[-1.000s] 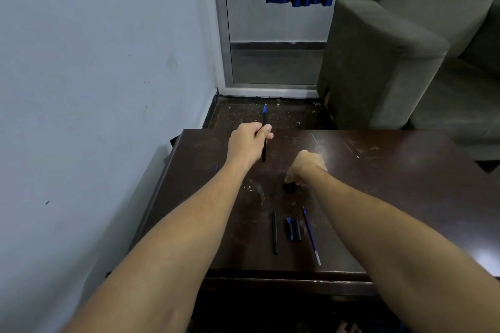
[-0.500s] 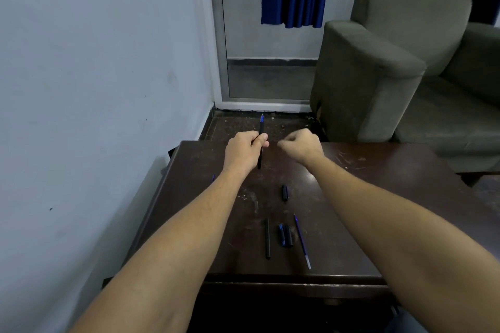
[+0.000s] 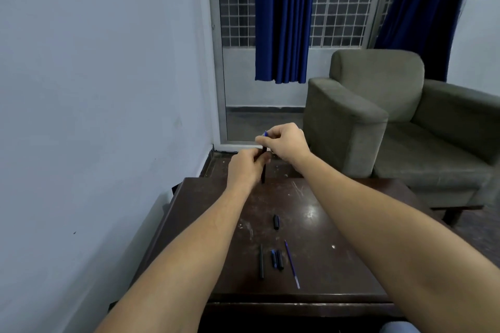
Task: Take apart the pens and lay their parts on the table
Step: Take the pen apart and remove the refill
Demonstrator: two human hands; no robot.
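Note:
My left hand [image 3: 247,167] grips the dark barrel of a pen [image 3: 263,174], held upright above the far edge of the dark wooden table [image 3: 338,273]. My right hand [image 3: 286,143] pinches the pen's blue top end. On the table lie a black cap [image 3: 276,222], a long black barrel [image 3: 261,261], two short dark and blue pieces [image 3: 277,260] side by side, and a thin blue refill [image 3: 292,264].
A grey-green armchair [image 3: 392,121] stands right of and behind the table. A pale wall [image 3: 94,116] runs along the left. Blue curtains [image 3: 282,19] hang over a barred window and glass door behind.
My right hand left the black cap on the table, rose and took hold of the pen's top end. The view tilted upward; both hands now sit higher and farther from me.

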